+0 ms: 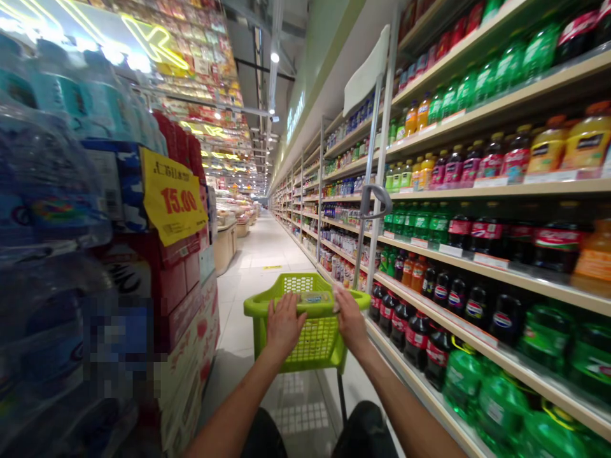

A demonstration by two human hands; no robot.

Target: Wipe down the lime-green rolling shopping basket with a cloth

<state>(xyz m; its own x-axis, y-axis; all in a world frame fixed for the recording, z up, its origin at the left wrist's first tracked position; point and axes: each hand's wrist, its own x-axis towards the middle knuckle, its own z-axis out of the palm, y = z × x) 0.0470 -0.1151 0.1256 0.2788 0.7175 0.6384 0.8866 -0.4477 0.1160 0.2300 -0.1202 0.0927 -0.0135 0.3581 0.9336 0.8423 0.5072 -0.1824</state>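
Note:
A lime-green shopping cart with a perforated basket stands right in front of me. My left hand lies over the left part of its handle, fingers bent across the bar. My right hand grips the right end of the same handle. A small white piece, like crumpled paper or tissue, shows at the right fingertips; its exact kind is unclear. Between the hands, a label sits on the handle. Through the mesh I see no goods in the basket.
Shelves of bottled drinks line the right side. A metal pole with a grey loop stands against them. On the left are stacked water bottles and cartons with a yellow price sign. A tiled aisle runs ahead.

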